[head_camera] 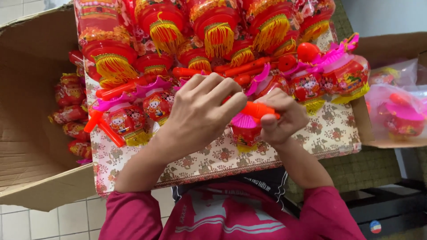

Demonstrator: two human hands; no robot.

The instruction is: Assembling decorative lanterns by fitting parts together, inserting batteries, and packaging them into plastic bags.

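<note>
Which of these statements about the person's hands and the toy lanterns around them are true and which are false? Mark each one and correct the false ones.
1. The right hand grips an orange handle. True.
2. The left hand rests flat on the tiled floor. False: it is raised over the lantern being worked on, fingers curled at the handle.
3. The finished lanterns lie on a floral-patterned board. True.
4. The cardboard box on the left holds blue lanterns. False: it holds red wrapped lanterns.
5. The person's sleeves are green. False: they are dark pink.
</note>
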